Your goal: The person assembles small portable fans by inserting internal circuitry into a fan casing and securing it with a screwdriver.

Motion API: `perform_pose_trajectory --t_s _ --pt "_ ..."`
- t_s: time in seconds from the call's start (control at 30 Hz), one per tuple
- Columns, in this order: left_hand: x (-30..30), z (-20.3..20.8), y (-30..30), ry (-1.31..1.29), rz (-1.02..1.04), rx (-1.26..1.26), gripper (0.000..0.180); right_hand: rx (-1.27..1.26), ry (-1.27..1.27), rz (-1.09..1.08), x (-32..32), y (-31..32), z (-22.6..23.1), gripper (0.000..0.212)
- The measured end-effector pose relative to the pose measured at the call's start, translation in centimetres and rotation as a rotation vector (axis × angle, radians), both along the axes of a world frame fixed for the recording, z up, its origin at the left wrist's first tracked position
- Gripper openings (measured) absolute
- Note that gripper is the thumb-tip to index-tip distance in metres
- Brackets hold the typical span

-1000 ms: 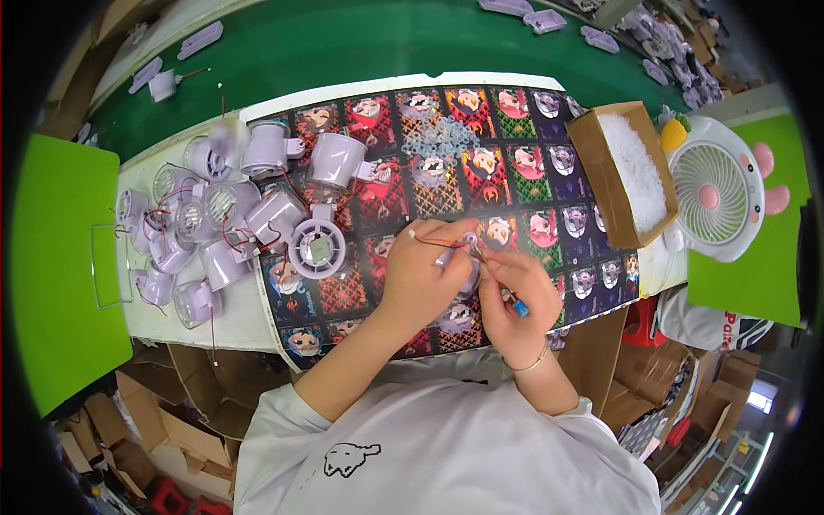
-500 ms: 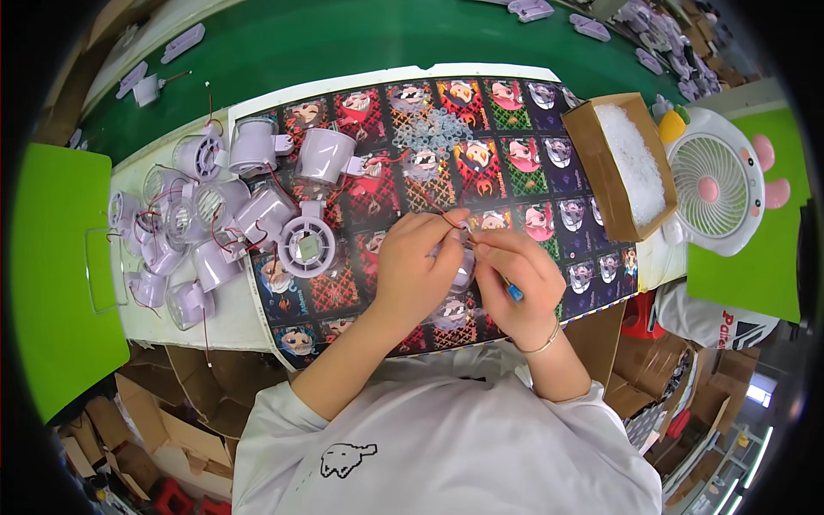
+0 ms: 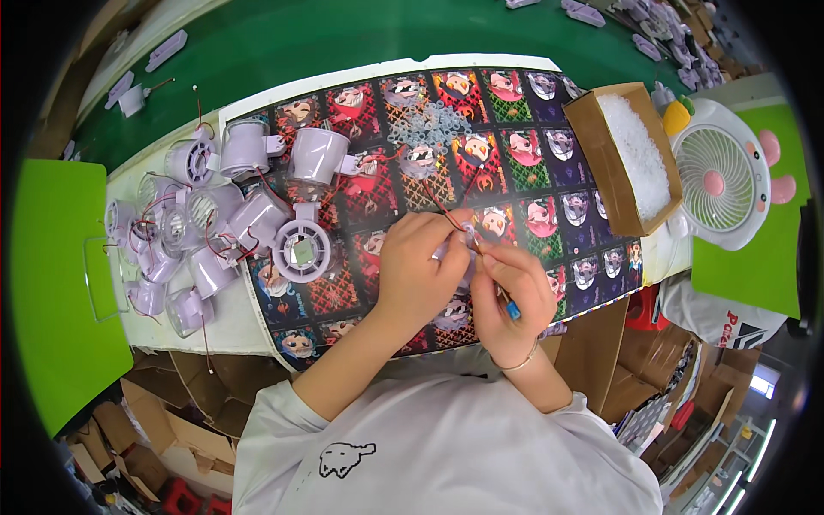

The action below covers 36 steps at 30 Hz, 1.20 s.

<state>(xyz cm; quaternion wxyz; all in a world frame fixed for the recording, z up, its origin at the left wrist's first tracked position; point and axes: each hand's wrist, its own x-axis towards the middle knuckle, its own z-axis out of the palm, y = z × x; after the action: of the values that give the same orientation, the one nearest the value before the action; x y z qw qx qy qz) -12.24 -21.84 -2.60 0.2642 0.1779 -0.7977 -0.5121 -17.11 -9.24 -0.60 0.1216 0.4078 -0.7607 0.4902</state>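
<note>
My left hand (image 3: 419, 268) is closed around a light purple plastic housing (image 3: 469, 230), mostly hidden by the fingers. A red wire (image 3: 440, 207) runs up and away from it. In my right hand (image 3: 520, 302) is a thin tool with a blue end (image 3: 513, 310), pinched between thumb and fingers. Its tip meets the housing by my left fingertips, though the exact contact is too small to make out. Left of my hands lies a purple round housing with a spoked ring (image 3: 301, 251). A purple cup-shaped housing (image 3: 319, 155) stands farther back.
Several purple housings with wires (image 3: 210, 206) crowd the table's left side. Small clear rings (image 3: 429, 125) lie on the printed sheet (image 3: 549, 249). To the right are a cardboard box (image 3: 620, 172) of clear pieces and a white fan (image 3: 719, 176). Behind runs a green belt (image 3: 343, 34).
My right hand has shifted slightly left and down, with the tool's blue end now lower. My left hand keeps its grip on the housing. The whole view has shifted slightly.
</note>
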Motion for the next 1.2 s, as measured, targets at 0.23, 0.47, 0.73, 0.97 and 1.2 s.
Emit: perform_pose_trajectory --t_s 0.23,0.47,0.73,0.97,1.2 --pt "0.0 -0.2 0.0 0.011 0.004 0.010 0.022 -0.116 -0.062 0.021 -1.2 -0.4 -1.1 0.023" --pt "0.0 0.1 0.0 0.003 0.012 0.022 0.021 0.126 -0.260 0.444 -7.6 -0.3 2.6 0.013" --pt "0.2 0.3 0.0 -0.023 0.026 0.068 0.016 0.114 -0.527 0.378 -10.4 -0.3 2.1 0.016" --pt "0.3 0.6 0.0 -0.031 -0.024 -0.001 0.026 0.610 0.237 -0.052 -10.7 4.1 0.6 0.047" --pt "0.1 2.7 1.0 0.147 0.064 0.365 0.034 0.237 -0.362 0.558 -5.3 0.9 1.8 0.074"
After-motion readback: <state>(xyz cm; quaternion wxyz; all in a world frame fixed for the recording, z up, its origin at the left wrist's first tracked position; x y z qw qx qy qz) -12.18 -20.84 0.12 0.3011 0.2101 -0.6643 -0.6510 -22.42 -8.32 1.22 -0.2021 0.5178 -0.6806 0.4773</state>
